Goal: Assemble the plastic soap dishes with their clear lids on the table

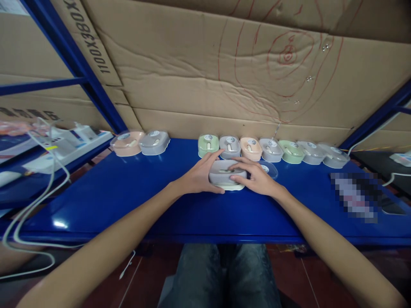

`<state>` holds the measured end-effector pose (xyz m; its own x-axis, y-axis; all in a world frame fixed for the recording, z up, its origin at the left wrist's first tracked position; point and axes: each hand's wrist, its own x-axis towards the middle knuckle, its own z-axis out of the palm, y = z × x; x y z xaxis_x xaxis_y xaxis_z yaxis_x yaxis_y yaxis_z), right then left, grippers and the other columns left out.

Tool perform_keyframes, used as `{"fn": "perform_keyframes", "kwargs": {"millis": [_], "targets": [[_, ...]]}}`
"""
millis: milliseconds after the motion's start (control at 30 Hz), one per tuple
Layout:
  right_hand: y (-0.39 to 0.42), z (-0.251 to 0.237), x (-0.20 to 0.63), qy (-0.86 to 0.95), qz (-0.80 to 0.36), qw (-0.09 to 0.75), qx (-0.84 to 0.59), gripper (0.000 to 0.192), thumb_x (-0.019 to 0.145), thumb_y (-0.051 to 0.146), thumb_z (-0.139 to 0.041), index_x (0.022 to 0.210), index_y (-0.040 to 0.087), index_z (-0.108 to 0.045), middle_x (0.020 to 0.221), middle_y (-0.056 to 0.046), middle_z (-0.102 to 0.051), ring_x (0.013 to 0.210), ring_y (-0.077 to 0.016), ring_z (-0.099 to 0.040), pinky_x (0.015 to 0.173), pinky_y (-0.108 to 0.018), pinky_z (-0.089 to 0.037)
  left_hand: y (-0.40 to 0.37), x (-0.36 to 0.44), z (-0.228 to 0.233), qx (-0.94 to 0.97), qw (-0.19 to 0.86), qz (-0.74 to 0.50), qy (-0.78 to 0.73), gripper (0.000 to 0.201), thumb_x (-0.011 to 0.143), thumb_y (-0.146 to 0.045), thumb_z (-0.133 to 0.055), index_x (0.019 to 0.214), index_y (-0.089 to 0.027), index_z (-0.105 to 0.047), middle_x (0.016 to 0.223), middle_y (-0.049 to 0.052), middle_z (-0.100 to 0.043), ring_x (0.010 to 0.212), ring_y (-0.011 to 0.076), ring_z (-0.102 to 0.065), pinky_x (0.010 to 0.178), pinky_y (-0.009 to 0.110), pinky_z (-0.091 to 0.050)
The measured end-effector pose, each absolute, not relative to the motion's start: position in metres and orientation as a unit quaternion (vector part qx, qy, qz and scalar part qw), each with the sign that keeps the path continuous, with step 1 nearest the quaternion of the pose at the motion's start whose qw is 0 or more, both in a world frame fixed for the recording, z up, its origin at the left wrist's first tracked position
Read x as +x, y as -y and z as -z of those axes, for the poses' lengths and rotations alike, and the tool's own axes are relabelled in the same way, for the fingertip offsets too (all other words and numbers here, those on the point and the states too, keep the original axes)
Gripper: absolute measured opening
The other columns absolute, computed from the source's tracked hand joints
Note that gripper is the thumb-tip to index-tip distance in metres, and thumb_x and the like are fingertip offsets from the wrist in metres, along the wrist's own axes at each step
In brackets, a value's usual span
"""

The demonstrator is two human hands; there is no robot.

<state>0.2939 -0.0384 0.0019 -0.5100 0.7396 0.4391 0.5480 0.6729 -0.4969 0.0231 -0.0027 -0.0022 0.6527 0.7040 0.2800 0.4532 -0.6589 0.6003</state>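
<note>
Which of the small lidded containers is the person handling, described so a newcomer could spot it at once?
Start at the blue table before the cardboard wall. A row of pastel containers lines its back edge. The handled one sits alone in front of that row, grey lid on a cream base, pressed between the left hand and right hand.

A row of pastel lidded boxes lines the blue table's back edge against cardboard.
</note>
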Motion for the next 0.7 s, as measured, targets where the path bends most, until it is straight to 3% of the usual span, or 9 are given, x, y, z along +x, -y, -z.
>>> {"fn": "perform_keyframes", "kwargs": {"millis": [200,300,400,500,567,700], "targets": [[0.032,-0.007,0.301,0.818,-0.152,0.401,-0.384,0.034,0.106,0.056,-0.065,0.114,0.027,-0.083,0.145,-0.012,-0.073,0.139,-0.0333,-0.067,0.123,-0.057,-0.047,0.003,0.025,0.001,0.864,0.249,-0.273,-0.343,0.152,0.059,-0.068,-0.103,0.177,-0.033,-0.014,0.173,0.019,-0.035,0.154,0.0474,-0.043,0.126,0.065,-0.038],[0.026,-0.009,0.308,0.765,-0.176,0.469,-0.405,0.045,0.103,0.067,-0.064,0.103,0.026,-0.082,0.129,-0.011,-0.080,0.128,-0.0323,-0.072,0.119,-0.056,-0.050,0.003,0.026,0.001,0.855,0.268,-0.271,-0.351,0.156,0.057,-0.068,-0.103,0.177,-0.032,-0.011,0.174,0.021,-0.033,0.138,0.0442,-0.057,0.118,0.063,-0.047],[0.020,-0.008,0.314,0.712,-0.219,0.504,-0.437,0.059,0.097,0.080,-0.061,0.086,0.025,-0.078,0.098,-0.007,-0.081,0.106,-0.0307,-0.075,0.103,-0.050,-0.059,0.002,0.025,0.003,0.854,0.275,-0.257,-0.359,0.158,0.057,-0.068,-0.102,0.178,-0.030,-0.007,0.165,0.021,-0.044,0.125,0.0398,-0.064,0.113,0.062,-0.050],[0.016,-0.007,0.319,0.654,-0.278,0.516,-0.479,0.066,0.096,0.086,-0.057,0.074,0.026,-0.072,0.071,-0.003,-0.069,0.080,-0.0261,-0.071,0.076,-0.041,-0.061,0.000,0.021,0.003,0.868,0.263,-0.228,-0.353,0.152,0.061,-0.071,-0.099,0.178,-0.029,-0.012,0.160,0.020,-0.051,0.134,0.0413,-0.058,0.118,0.062,-0.046],[0.015,-0.008,0.320,0.623,-0.312,0.531,-0.483,0.065,0.096,0.086,-0.055,0.079,0.027,-0.075,0.073,-0.003,-0.070,0.077,-0.0257,-0.071,0.070,-0.040,-0.059,-0.002,0.018,0.003,0.878,0.254,-0.209,-0.347,0.144,0.065,-0.073,-0.096,0.177,-0.028,-0.017,0.161,0.019,-0.050,0.141,0.0423,-0.054,0.122,0.061,-0.042],[0.014,-0.013,0.321,0.603,-0.359,0.553,-0.449,0.065,0.096,0.087,-0.052,0.102,0.028,-0.080,0.103,-0.008,-0.083,0.100,-0.0320,-0.077,0.078,-0.044,-0.061,-0.004,0.012,0.001,0.891,0.238,-0.191,-0.336,0.127,0.073,-0.070,-0.091,0.174,-0.028,-0.028,0.149,0.015,-0.060,0.144,0.0440,-0.052,0.123,0.063,-0.040]]}}
